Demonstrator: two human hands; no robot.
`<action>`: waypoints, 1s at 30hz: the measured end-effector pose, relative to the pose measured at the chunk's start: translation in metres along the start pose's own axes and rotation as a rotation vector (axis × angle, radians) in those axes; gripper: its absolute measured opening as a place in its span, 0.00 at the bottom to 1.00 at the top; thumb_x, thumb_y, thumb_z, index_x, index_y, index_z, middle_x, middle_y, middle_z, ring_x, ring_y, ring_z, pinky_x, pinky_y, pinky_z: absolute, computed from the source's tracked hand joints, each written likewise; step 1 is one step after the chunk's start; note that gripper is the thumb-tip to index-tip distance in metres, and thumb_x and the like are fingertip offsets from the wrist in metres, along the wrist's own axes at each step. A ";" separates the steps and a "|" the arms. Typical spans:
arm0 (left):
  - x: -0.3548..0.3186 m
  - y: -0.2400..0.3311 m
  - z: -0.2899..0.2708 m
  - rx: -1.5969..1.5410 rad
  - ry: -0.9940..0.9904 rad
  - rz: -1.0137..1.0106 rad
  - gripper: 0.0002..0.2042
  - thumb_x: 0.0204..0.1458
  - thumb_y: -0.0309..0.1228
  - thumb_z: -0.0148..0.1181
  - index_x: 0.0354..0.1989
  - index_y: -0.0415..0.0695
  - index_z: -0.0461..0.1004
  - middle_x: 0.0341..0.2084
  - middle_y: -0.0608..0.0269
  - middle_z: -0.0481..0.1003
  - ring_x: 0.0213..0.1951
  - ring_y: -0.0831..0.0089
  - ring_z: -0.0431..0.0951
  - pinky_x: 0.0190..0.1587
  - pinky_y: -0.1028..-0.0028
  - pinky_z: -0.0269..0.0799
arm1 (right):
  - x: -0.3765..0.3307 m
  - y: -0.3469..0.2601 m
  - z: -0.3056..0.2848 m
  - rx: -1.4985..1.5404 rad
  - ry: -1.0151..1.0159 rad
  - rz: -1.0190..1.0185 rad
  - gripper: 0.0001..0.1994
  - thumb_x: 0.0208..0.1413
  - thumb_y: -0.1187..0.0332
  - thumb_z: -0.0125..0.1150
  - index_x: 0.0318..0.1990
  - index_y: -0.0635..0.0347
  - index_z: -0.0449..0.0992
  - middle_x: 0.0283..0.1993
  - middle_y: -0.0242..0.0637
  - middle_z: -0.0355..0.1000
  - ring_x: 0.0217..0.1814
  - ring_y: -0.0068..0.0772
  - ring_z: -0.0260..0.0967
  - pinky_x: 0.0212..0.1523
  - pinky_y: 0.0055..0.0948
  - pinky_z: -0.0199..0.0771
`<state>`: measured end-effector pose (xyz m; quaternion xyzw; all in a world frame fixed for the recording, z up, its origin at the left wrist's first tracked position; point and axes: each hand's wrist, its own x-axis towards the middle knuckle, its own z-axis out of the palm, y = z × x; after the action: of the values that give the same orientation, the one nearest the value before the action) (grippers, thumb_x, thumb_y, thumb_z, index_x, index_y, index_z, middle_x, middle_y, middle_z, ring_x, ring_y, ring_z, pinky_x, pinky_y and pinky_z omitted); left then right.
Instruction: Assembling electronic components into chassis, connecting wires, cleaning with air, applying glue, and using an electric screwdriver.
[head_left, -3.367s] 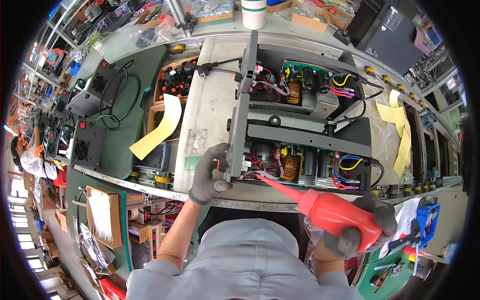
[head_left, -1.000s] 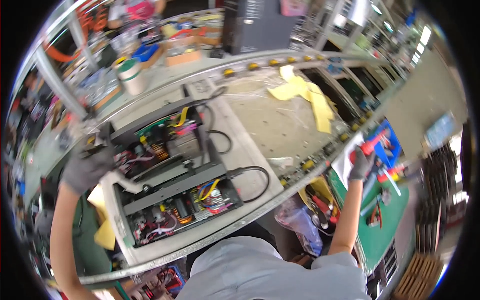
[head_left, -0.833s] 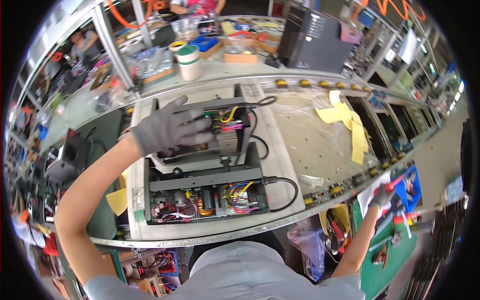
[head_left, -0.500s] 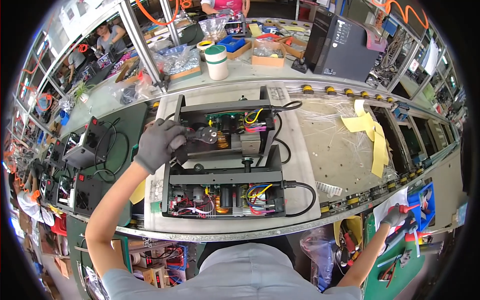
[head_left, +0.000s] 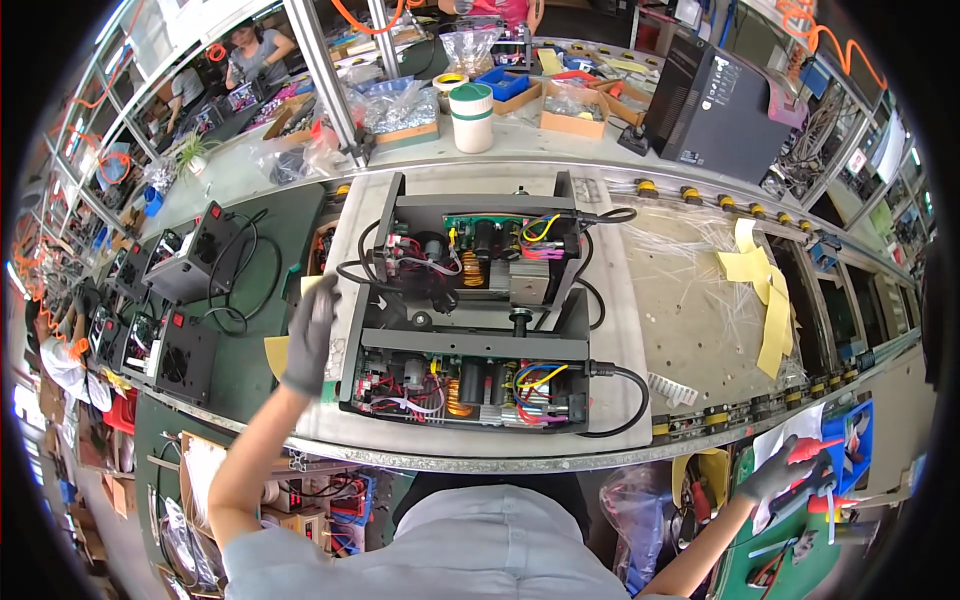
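My left hand (head_left: 313,335), in a grey glove, is raised at the left edge of a pale board with its fingers stretched out and nothing in them. Beside it lie two open black-framed electronic units, one behind the other. The near unit (head_left: 455,347) and the far unit (head_left: 455,206) show circuit boards, copper coils and coloured wires. A black power cord (head_left: 372,285) loops at the far unit's left end. Low at the right, my gloved right hand (head_left: 775,470) has its fingers closed around a red-handled tool (head_left: 815,449), whose working end I cannot make out.
More black units (head_left: 195,260) with cords stand on a green mat at the left. A blue bin (head_left: 855,440) and further hand tools lie around my right hand. Behind the line are a green-lidded tub (head_left: 471,120), parts boxes (head_left: 574,112) and a black computer case (head_left: 715,110).
My left hand has let go of a power plug over the far unit and pulled back toward me, fingers straightened. My right hand stays by the red-handled tool. The view has shifted slightly.
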<state>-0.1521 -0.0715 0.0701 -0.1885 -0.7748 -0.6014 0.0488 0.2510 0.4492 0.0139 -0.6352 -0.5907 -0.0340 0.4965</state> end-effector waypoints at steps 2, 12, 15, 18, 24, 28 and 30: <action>-0.037 -0.028 0.008 -0.141 0.015 -0.051 0.22 0.60 0.41 0.43 0.57 0.38 0.63 0.45 0.56 0.70 0.50 0.69 0.68 0.54 0.71 0.61 | -0.023 -0.026 -0.009 0.254 0.052 -0.146 0.31 0.53 0.60 0.60 0.58 0.72 0.58 0.56 0.52 0.63 0.56 0.45 0.64 0.56 0.37 0.64; -0.056 0.021 0.039 -0.417 -0.075 -0.246 0.30 0.57 0.47 0.45 0.61 0.37 0.57 0.53 0.59 0.64 0.55 0.72 0.63 0.60 0.74 0.52 | -0.127 -0.147 -0.087 1.171 -0.249 -0.648 0.07 0.51 0.75 0.47 0.25 0.64 0.71 0.27 0.44 0.70 0.27 0.36 0.66 0.27 0.30 0.67; -0.057 0.020 0.033 -0.317 -0.072 -0.247 0.28 0.57 0.44 0.45 0.60 0.36 0.58 0.50 0.61 0.64 0.50 0.73 0.63 0.56 0.76 0.53 | -0.161 -0.148 -0.112 1.010 -0.556 -0.923 0.06 0.43 0.65 0.59 0.26 0.54 0.72 0.26 0.34 0.71 0.30 0.39 0.68 0.31 0.35 0.67; -0.058 0.016 0.055 -0.539 -0.130 -0.185 0.28 0.56 0.44 0.45 0.60 0.35 0.57 0.52 0.59 0.63 0.52 0.72 0.62 0.57 0.74 0.53 | -0.196 -0.174 -0.121 0.974 -0.518 -1.136 0.07 0.44 0.68 0.57 0.33 0.54 0.74 0.25 0.31 0.71 0.25 0.32 0.67 0.26 0.31 0.66; -0.068 0.037 0.144 -0.403 -0.144 -0.169 0.31 0.54 0.42 0.49 0.61 0.34 0.52 0.55 0.53 0.60 0.57 0.65 0.60 0.60 0.68 0.52 | -0.212 -0.146 -0.112 1.016 -0.899 -1.156 0.07 0.45 0.68 0.57 0.33 0.56 0.73 0.23 0.30 0.69 0.21 0.31 0.66 0.23 0.28 0.65; -0.077 0.048 0.241 -0.393 -0.187 -0.065 0.30 0.54 0.38 0.49 0.61 0.35 0.49 0.48 0.52 0.61 0.53 0.64 0.61 0.59 0.66 0.54 | -0.222 -0.136 -0.118 0.965 -0.907 -1.017 0.05 0.47 0.69 0.56 0.32 0.57 0.71 0.23 0.29 0.70 0.21 0.32 0.67 0.23 0.29 0.66; -0.080 0.057 0.304 -0.311 -0.177 0.060 0.40 0.49 0.46 0.53 0.63 0.34 0.43 0.59 0.38 0.48 0.62 0.45 0.50 0.62 0.54 0.46 | -0.221 -0.133 -0.120 0.900 -0.924 -1.047 0.04 0.49 0.69 0.55 0.32 0.57 0.71 0.23 0.29 0.71 0.21 0.31 0.68 0.23 0.29 0.66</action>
<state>-0.0120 0.2105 0.0155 -0.2692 -0.6678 -0.6933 -0.0315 0.1461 0.1853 0.0139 0.0311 -0.9113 0.2432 0.3307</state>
